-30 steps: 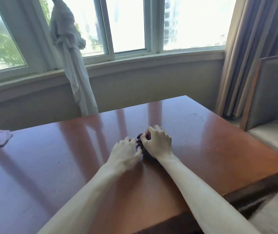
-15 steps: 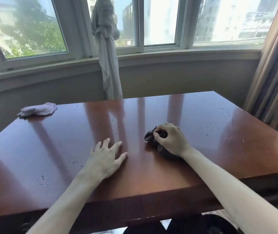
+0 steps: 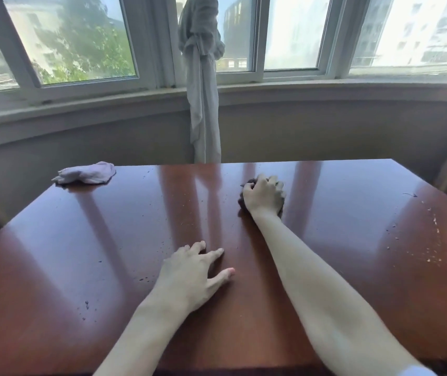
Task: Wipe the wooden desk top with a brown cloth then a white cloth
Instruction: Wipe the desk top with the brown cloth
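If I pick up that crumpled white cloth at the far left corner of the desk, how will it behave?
The crumpled white cloth lies in soft, low folds, so it will probably go floppy and drape from the fingers. It looks thin, hence likely light. On the glossy wooden desk top it may slide rather than roll if pushed.

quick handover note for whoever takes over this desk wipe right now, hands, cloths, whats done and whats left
Right hand: grips the bunched dark brown cloth against the glossy wooden desk top, toward the far edge, arm stretched forward.
Left hand: holds nothing, fingers spread flat on the desk near the front.
Crumpled white cloth: lies untouched at the far left corner.
Done: brown-cloth wiping is under way; how much is covered cannot be told.
Left: pale crumbs on the right side and dark specks front left remain; then the white-cloth pass.
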`<state>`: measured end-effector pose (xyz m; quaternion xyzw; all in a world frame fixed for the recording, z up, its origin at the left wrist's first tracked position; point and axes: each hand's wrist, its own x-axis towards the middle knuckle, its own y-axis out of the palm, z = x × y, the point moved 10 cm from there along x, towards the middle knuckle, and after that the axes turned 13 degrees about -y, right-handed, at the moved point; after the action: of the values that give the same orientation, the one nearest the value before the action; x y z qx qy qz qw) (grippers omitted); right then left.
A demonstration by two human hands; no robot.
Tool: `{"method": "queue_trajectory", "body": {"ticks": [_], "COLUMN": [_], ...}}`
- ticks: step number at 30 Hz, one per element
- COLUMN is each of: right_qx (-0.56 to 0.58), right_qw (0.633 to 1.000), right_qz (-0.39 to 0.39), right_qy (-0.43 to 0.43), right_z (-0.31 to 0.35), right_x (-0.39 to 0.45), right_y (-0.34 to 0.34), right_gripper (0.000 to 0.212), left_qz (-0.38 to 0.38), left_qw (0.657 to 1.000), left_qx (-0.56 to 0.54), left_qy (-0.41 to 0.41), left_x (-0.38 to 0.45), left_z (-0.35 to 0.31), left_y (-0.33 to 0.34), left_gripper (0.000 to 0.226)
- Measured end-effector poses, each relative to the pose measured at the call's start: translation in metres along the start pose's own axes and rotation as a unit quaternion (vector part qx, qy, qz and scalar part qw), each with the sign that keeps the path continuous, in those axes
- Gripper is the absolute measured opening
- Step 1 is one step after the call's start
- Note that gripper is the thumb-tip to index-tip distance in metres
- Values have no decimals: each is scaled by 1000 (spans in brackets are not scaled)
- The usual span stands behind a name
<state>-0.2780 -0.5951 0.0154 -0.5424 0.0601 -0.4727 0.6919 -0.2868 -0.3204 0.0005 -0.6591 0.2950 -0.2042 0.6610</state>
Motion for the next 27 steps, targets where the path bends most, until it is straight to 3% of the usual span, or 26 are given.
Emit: {"method": "queue_trajectory", "body": {"ticks": [3,6,8,10,11,14,17,21,27], "right_qx": [-7,59,149,188,187,162,99,88,136], "right_qw": [999,977,922,855,843,882,907,904,872], "right_qz": [36,135,222,278,286,295,278,252,295], "right_qy": [-23,-156,-280,-395,-417,-330,-300,-334,-366], "right_z": [42,87,120,132,124,71,57,70,94], "right_x": [-26,-82,-134,-189,-204,-202,-196,-209,-210], "right_y": [8,4,-14,-43,-59,-88,-94,-91,-88], "right_gripper": [39,47,56,66,72,81,64,57,46], "left_qz": [-8,-90,-104,-51,-12,80,60,3,71], "left_qw": [988,960,951,946,941,945,973,982,962], "left_qx": [-153,-261,-286,-319,-334,-295,-166,-111,-68], "left_qy": [-16,-48,-46,8,45,120,147,153,255], "left_x": [13,15,13,8,2,-17,-28,-28,-45], "left_z": [32,68,76,64,52,18,3,8,17], "left_y": [-21,-49,-52,-42,-35,-16,-3,-5,-30], "left_gripper": [52,36,35,49,61,90,111,104,80]}}
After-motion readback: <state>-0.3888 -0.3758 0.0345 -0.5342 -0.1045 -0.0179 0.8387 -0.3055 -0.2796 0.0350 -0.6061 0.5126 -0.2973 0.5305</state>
